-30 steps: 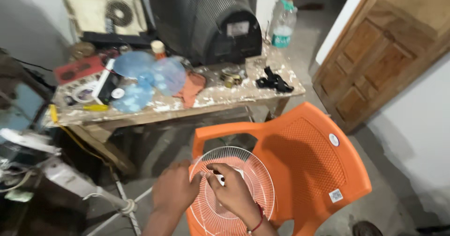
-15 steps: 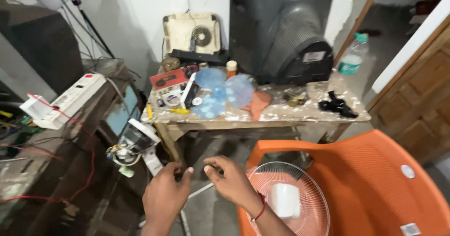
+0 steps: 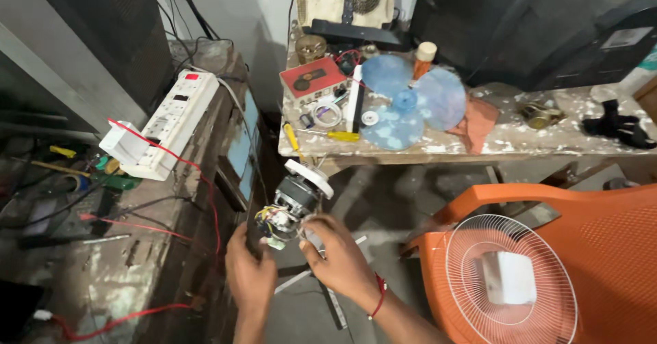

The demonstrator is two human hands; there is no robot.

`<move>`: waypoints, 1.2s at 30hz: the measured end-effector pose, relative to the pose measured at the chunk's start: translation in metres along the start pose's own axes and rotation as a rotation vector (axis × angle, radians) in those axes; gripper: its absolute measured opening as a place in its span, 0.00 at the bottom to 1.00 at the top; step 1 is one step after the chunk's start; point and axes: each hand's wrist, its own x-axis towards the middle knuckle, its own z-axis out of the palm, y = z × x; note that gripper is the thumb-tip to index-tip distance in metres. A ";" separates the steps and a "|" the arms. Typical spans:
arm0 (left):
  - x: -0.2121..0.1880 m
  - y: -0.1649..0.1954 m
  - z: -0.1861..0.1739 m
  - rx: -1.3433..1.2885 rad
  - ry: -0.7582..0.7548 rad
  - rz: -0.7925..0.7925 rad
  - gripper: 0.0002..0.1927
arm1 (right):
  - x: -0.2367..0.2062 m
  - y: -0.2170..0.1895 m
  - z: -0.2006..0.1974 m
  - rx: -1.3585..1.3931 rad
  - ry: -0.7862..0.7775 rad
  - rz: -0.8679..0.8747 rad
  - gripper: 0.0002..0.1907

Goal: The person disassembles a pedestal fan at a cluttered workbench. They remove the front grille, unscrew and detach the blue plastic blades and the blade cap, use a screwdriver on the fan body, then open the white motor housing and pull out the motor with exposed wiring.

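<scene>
Left hand (image 3: 250,275) and right hand (image 3: 340,258) both clamped on fan motor (image 3: 291,204), wire fan guard (image 3: 510,279) on orange chair seat (image 3: 609,248), blue fan blade (image 3: 407,104) mid-tabletop

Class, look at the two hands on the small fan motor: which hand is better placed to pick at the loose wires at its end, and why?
Probably the right hand: its fingers sit beside the wires, while the left hand props the fan motor from below.

Left hand (image 3: 252,275), right hand (image 3: 339,258) raised together, fingers curled.
</scene>
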 end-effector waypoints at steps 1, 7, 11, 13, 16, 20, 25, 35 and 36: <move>0.009 -0.010 0.005 -0.054 -0.053 0.009 0.27 | 0.008 -0.001 0.009 -0.074 0.093 -0.054 0.23; 0.053 -0.026 0.029 -0.300 -0.380 -0.147 0.25 | 0.063 0.005 0.027 -0.401 0.249 -0.153 0.30; 0.076 -0.011 0.033 -0.322 -0.344 -0.017 0.20 | 0.086 0.011 0.024 -0.354 0.210 -0.083 0.28; 0.086 0.000 0.035 -0.295 -0.408 -0.161 0.21 | 0.096 0.014 0.021 -0.370 0.204 -0.110 0.27; 0.097 0.013 0.039 -0.176 -0.480 -0.345 0.23 | 0.108 0.020 0.015 -0.356 0.183 -0.119 0.27; 0.108 0.023 0.051 -0.090 -0.410 -0.267 0.22 | 0.124 0.026 0.008 -0.316 0.166 -0.146 0.24; 0.111 0.027 0.076 0.022 -0.433 -0.363 0.20 | 0.141 0.038 -0.009 -0.276 0.126 -0.148 0.21; 0.106 0.046 0.092 0.049 -0.364 -0.535 0.25 | 0.162 0.082 -0.035 -0.053 0.057 -0.187 0.18; 0.103 0.049 0.092 0.055 -0.354 -0.544 0.25 | 0.163 0.088 -0.035 -0.022 0.051 -0.206 0.18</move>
